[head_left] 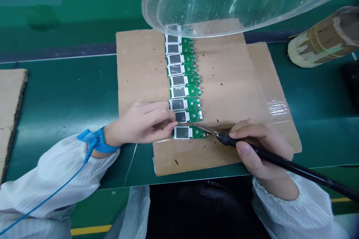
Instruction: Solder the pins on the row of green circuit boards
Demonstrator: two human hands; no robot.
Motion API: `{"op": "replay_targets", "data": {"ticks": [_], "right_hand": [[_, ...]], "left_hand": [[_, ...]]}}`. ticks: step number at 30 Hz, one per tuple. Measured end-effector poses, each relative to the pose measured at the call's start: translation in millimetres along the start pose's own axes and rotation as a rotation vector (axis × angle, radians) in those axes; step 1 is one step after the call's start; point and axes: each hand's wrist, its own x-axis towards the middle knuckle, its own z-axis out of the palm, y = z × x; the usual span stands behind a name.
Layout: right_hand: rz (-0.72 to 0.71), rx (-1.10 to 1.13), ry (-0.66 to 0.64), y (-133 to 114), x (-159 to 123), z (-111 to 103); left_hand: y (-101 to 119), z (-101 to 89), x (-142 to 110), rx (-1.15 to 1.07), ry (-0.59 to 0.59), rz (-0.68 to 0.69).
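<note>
My right hand (260, 149) is closed around the black handle of a soldering iron (244, 143). The iron's metal tip points left and reaches the lower edge of a green circuit board (195, 115), second from the bottom of a column. My left hand (148, 121) is pinched, fingertips at the left end of that board. A thin pale strand of solder wire (130, 164) trails out beneath the left hand; its run through the fingers is mostly hidden. The lowest circuit board (182, 132), with a grey screen in a white frame, lies just below the fingertips.
Several more boards lie up the cardboard sheet (230, 82). A clear round plastic shield (238, 3) overhangs the far boards. A cardboard tube (319, 41) stands at the far right, another cardboard piece (11, 112) at left. A blue wrist strap cord (56, 194) crosses my left sleeve.
</note>
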Motion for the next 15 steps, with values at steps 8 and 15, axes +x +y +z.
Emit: {"op": "replay_targets", "data": {"ticks": [8,15], "right_hand": [[0.013,-0.022,-0.017,0.4,-1.2,-1.2],[0.016,-0.027,-0.020,-0.3,-1.2,-1.1]], "left_hand": [[0.5,0.6,-0.4,0.035,0.019,0.009],[0.4,1.9,-0.8,0.028,0.039,0.017]]}}
